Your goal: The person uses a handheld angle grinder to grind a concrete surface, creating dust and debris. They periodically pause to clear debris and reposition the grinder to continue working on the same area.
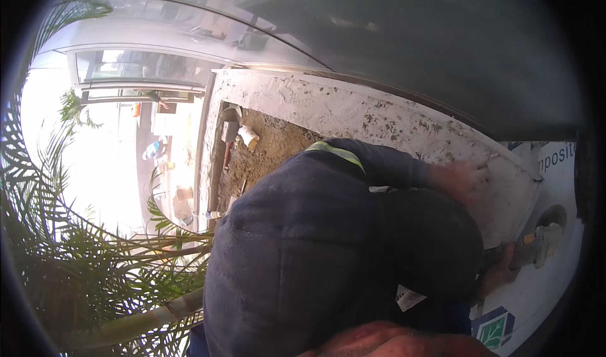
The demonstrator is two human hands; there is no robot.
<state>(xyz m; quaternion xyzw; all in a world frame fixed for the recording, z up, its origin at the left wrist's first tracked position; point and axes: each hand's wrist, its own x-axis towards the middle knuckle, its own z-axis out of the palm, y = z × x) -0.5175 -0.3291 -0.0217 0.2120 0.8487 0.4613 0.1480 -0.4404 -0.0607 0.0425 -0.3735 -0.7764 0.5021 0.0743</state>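
My left arm, in a dark sleeve with a pale reflective band, bends across the middle of the view. Its hand is smeared by motion over a white, dusty, stained slab, and its fingers cannot be read. Lower on the right, my right hand is wrapped round the dark body of what looks like an angle grinder. The tool has a metal head with a dark round part beside it. Part of this hand is hidden behind a dark rounded shape, perhaps my knee.
Printed white sheeting lies around the grinder. Beyond my arm is a bed of brown soil, with a grey-headed tool and a whitish container. Glass panels border the slab. Palm fronds and a trunk stand at left.
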